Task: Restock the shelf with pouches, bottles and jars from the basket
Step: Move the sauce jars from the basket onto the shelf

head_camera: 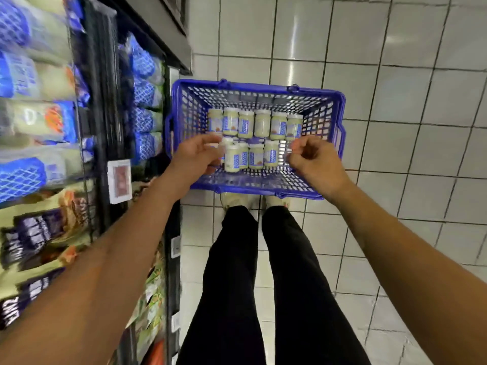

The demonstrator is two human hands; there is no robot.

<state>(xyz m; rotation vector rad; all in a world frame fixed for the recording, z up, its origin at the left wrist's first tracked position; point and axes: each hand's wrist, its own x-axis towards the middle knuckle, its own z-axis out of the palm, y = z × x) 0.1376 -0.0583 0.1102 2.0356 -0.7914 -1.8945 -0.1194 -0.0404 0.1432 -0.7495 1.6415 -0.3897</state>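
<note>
Curling into the basket, left grip and right grip flank the jars between them; through blur I cannot tell whether either pinches one.

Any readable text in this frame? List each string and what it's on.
"D": one large white letter, possibly a logo, on a green pouch on the shelf; the rest of its label is blurred.
Purple packs: big white letters, too motion-blurred to read.
Blue pouches: print blurred.
Jars in the basket: labels too small to read.
Shelf tag: blurred.
</note>
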